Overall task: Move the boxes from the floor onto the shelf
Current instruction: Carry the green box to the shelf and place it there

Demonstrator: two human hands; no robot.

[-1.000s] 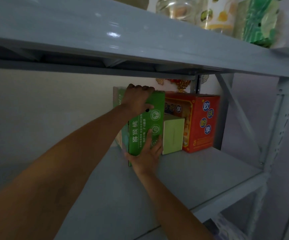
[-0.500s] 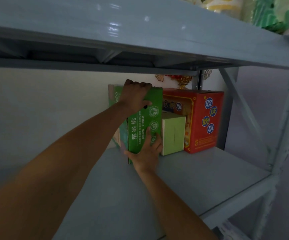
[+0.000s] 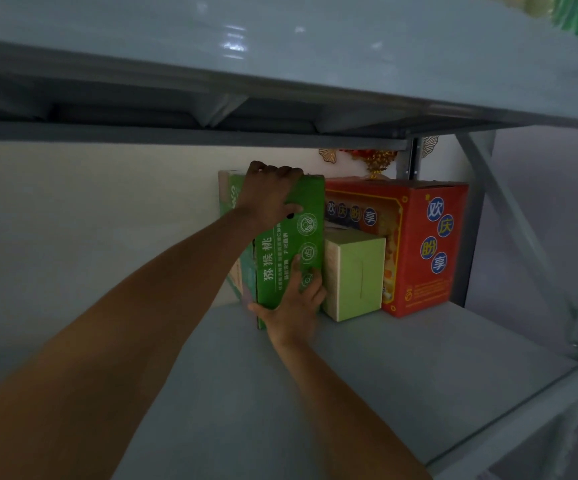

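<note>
A tall green box [image 3: 292, 244] with white lettering stands upright at the back of the grey shelf [image 3: 384, 375]. My left hand [image 3: 270, 195] grips its top edge. My right hand [image 3: 296, 306] presses flat against its lower front. Directly to its right stands a small pale green box [image 3: 357, 277], and beyond that a large red box [image 3: 426, 244] with blue roundels. Behind the green box, on its left, another pale box [image 3: 230, 199] is partly hidden.
The shelf above [image 3: 280, 46] hangs low over the boxes. A diagonal brace [image 3: 509, 216] and an upright post [image 3: 409, 161] close the right end. The wall [image 3: 90, 220] lies behind. Bare shelf surface spreads in front and to the left.
The view has drifted slightly, and the boxes sit a little lower and more to the right. Both hands stay on the green box, which looks a bit more upright against the back.
</note>
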